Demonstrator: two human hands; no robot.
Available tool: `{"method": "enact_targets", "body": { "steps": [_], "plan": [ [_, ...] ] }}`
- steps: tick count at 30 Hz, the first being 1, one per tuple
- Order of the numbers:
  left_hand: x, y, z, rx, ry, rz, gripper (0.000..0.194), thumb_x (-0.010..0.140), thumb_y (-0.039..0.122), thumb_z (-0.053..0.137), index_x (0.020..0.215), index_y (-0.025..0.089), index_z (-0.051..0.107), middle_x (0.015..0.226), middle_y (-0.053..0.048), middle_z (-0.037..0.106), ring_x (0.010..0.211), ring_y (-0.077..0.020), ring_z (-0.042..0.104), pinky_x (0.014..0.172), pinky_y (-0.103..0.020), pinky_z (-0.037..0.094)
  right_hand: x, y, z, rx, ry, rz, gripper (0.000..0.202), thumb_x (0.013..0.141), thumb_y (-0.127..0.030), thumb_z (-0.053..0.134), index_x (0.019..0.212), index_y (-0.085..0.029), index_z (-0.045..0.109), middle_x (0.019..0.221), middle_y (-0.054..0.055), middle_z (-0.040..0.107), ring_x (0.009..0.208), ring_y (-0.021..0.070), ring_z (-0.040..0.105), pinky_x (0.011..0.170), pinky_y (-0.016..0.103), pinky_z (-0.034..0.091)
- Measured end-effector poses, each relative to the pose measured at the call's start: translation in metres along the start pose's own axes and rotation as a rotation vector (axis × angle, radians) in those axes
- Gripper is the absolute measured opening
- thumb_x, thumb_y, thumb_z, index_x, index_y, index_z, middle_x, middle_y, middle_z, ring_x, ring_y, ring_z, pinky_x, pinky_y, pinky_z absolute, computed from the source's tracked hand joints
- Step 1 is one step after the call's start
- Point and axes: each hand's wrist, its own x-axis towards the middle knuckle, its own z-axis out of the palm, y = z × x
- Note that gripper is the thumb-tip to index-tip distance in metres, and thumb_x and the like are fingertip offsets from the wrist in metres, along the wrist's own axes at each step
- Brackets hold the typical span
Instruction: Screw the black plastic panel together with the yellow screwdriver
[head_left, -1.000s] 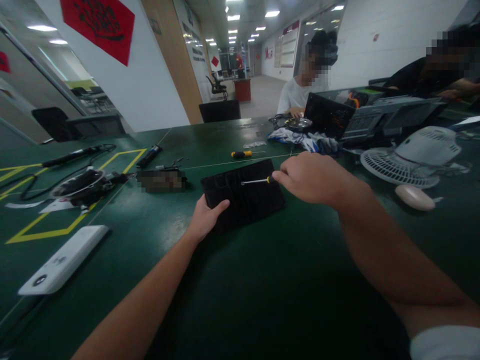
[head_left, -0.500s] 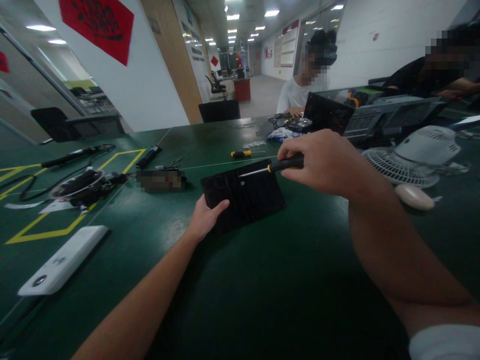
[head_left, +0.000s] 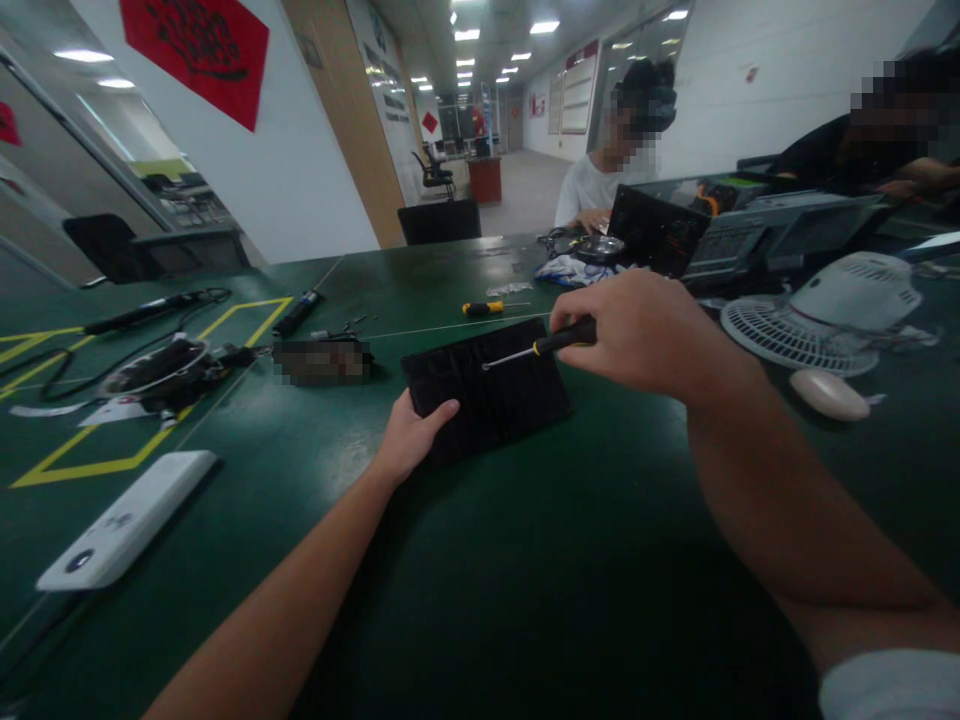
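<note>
A flat black rectangular piece (head_left: 517, 395), with raised ridges across it, is tilted above or against the green table. My left hand (head_left: 415, 432) grips its near left corner, thumb on top and the other fingers hidden beneath. In my right hand (head_left: 626, 325) is a screwdriver (head_left: 564, 338) with a black and yellow handle, held in closed fingers. Its metal shaft points left and down, and the tip meets a small silver round spot, apparently a screw head, near the middle of the black piece.
Another screwdriver (head_left: 484, 308), yellow and black, lies behind the piece. A white power strip (head_left: 127, 520) is at left, near tangled cables (head_left: 161, 370). To the right are a white fan (head_left: 817, 310) and a pale oval object (head_left: 829, 393). Two people work at the far right.
My right hand has shifted slightly left and down, bringing the screwdriver tip from just above the silver spot onto it. My left hand and the black piece stay put.
</note>
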Motion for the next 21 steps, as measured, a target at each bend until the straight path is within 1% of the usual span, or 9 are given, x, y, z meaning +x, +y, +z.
{"method": "enact_targets", "body": {
  "steps": [7, 13, 21],
  "plan": [
    [0.0002, -0.001, 0.0002, -0.023, -0.006, -0.003, 0.058, 0.072, 0.037, 0.089, 0.122, 0.017, 0.066, 0.123, -0.013, 0.078, 0.115, -0.0338, 0.074, 0.106, -0.056, 0.057, -0.0004, -0.002, -0.001, 0.0, -0.002, 0.023, 0.023, 0.082, -0.033, 0.067, 0.098, -0.027, 0.082, 0.087, 0.006, 0.078, 0.084, 0.0278, 0.068, 0.068, 0.036, 0.037],
    [0.0003, -0.0026, -0.0005, -0.011, 0.003, 0.005, 0.057, 0.073, 0.038, 0.089, 0.122, 0.016, 0.067, 0.122, -0.014, 0.078, 0.115, -0.0342, 0.074, 0.107, -0.057, 0.057, 0.0013, -0.0001, 0.0041, 0.011, 0.022, -0.005, 0.023, 0.082, -0.033, 0.067, 0.097, -0.027, 0.082, 0.086, 0.006, 0.078, 0.083, 0.0264, 0.068, 0.07, 0.036, 0.039],
    [0.0002, -0.0022, 0.0004, -0.032, -0.009, 0.007, 0.057, 0.074, 0.036, 0.089, 0.123, 0.018, 0.067, 0.124, -0.013, 0.078, 0.116, -0.0333, 0.075, 0.106, -0.054, 0.058, 0.0032, -0.0004, 0.0046, -0.014, -0.005, 0.002, 0.022, 0.083, -0.034, 0.068, 0.099, -0.027, 0.082, 0.089, 0.007, 0.078, 0.085, 0.0279, 0.069, 0.07, 0.036, 0.039]
  ]
}}
